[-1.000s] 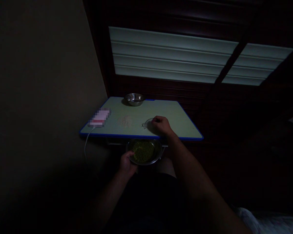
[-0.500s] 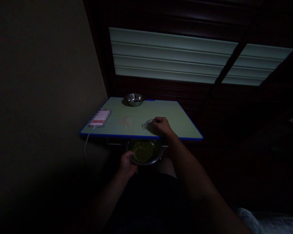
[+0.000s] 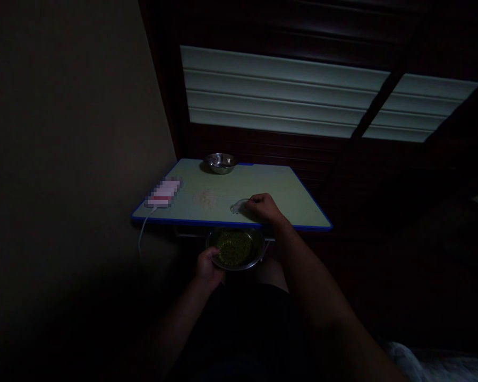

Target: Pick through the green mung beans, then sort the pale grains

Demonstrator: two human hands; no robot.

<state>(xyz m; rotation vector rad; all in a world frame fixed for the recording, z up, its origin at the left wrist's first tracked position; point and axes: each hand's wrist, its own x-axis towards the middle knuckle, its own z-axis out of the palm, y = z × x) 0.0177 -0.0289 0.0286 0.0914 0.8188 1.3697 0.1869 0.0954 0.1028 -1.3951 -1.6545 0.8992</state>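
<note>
My left hand (image 3: 207,268) grips the left rim of a metal bowl (image 3: 258,257), with the thumb inside. Many small green grains that look like mung beans (image 3: 234,248) lie in this bowl, held just below the table's front edge. Over the front part of the table (image 3: 263,178), my right hand (image 3: 263,206) is closed on a thin, pale, curved thing (image 3: 239,202), perhaps clear plastic; its kind is hard to tell in the dim light. A few tiny dark specks (image 3: 235,213) lie by its low end. Left of it spreads a patch of small pale grains (image 3: 205,199).
A second metal bowl (image 3: 220,163) stands at the table's back edge. At the left lies a blurred-out pinkish device (image 3: 164,192) with a white cable (image 3: 141,233) hanging over the front edge. A wall rises on the left, dark slatted panels behind.
My right hand and the curved thing have shifted very slightly toward me and left. My left hand still holds the bowl of beans in nearly the same place.
</note>
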